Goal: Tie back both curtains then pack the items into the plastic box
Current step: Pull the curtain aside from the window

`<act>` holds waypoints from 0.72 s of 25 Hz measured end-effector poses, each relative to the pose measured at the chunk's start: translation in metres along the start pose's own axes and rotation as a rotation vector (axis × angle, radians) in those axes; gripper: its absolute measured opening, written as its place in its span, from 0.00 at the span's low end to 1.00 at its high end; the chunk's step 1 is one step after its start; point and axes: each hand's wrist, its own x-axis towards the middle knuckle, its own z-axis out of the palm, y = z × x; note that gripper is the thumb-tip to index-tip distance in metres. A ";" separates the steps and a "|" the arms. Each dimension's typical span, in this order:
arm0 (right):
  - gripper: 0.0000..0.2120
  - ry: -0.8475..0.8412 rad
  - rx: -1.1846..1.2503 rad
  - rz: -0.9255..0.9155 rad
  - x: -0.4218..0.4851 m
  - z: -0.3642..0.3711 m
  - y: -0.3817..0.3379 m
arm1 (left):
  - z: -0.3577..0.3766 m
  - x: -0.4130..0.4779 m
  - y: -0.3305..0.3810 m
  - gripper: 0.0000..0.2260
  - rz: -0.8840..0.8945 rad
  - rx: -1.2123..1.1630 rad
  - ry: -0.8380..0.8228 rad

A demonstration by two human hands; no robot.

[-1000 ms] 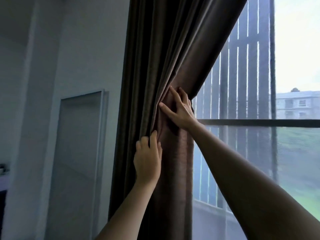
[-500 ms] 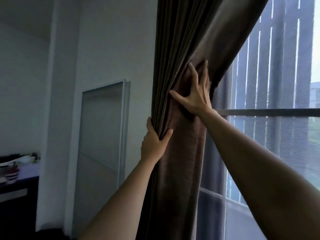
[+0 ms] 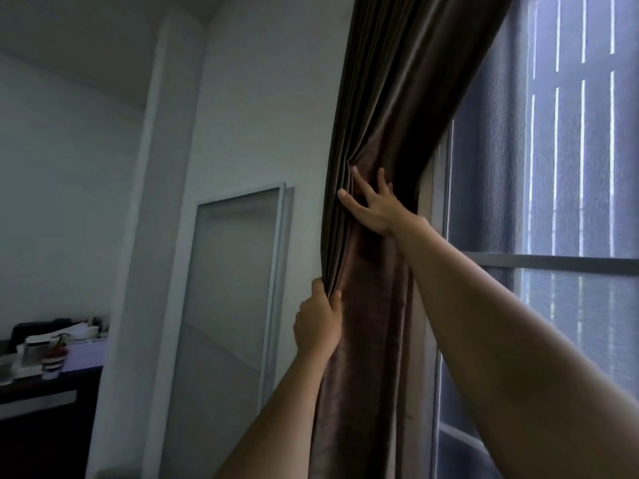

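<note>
A dark brown curtain [image 3: 390, 108] hangs gathered in folds at the left side of the window. My right hand [image 3: 375, 207] lies against the gathered part with straight fingers spread, pressing the folds. Lower down, my left hand [image 3: 318, 323] grips the curtain's left edge, thumb and fingers curled round the bunched fabric. No tie-back, plastic box or second curtain is in view.
The window [image 3: 570, 202] with a grey sheer and a horizontal bar fills the right. A white wall and a framed door panel [image 3: 231, 288] stand left of the curtain. A dark desk [image 3: 41, 392] with cups and clutter sits at the far left.
The view has swung left, bringing the desk into sight. My right hand slid to the gathered folds, pressing them toward the wall. My left hand went from touching the edge to gripping it.
</note>
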 end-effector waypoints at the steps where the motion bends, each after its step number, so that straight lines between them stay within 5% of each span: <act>1: 0.35 -0.026 0.012 0.006 -0.002 0.002 -0.002 | -0.002 0.000 -0.004 0.19 -0.003 0.007 -0.005; 7: 0.27 0.005 0.112 -0.003 -0.048 0.013 0.012 | -0.004 -0.016 -0.014 0.18 -0.003 -0.216 -0.025; 12: 0.22 0.150 0.165 -0.037 -0.104 -0.004 0.019 | -0.011 -0.031 0.014 0.33 0.092 -0.361 -0.035; 18: 0.23 0.154 0.190 0.084 -0.226 0.005 0.040 | -0.004 -0.109 0.039 0.42 0.033 -0.184 -0.173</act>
